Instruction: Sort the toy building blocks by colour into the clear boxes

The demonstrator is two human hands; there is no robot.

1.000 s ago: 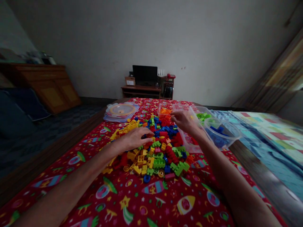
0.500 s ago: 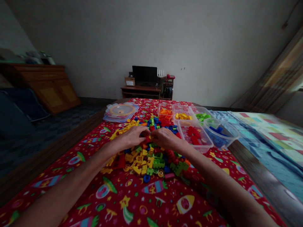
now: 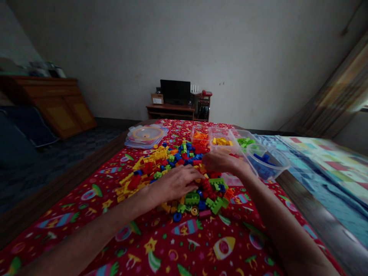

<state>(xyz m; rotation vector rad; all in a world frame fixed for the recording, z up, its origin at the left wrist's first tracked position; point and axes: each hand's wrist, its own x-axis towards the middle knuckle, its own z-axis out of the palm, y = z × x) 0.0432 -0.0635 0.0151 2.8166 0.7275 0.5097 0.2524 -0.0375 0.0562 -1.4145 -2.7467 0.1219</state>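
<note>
A heap of toy building blocks (image 3: pixel 155 154) in yellow, red, blue, green and orange lies on the red patterned tablecloth (image 3: pixel 161 245). Over the near right part of the heap is my left hand (image 3: pixel 181 180), palm down, its fingers reaching right with a gap to the thumb. I see nothing held in it. Just beyond and to the right, my right hand (image 3: pixel 220 161) has its fingers drawn together at the heap's edge. An orange-brown piece shows by its fingertips; whether it is gripped is unclear. This hand partly hides the clear bin of red blocks (image 3: pixel 235 155).
Clear bins hold orange blocks (image 3: pixel 200 136), yellow blocks (image 3: pixel 222 142) and green blocks (image 3: pixel 245 142). A round tub (image 3: pixel 277 170) with blue blocks stands at the right. Stacked lids (image 3: pixel 146 134) lie at the back left. A bed (image 3: pixel 316 168) adjoins the table on the right.
Both hands, close together over the heap's middle before, have moved right. My left hand also came nearer to me; my right hand shifted toward the bins, uncovering the left part of the heap.
</note>
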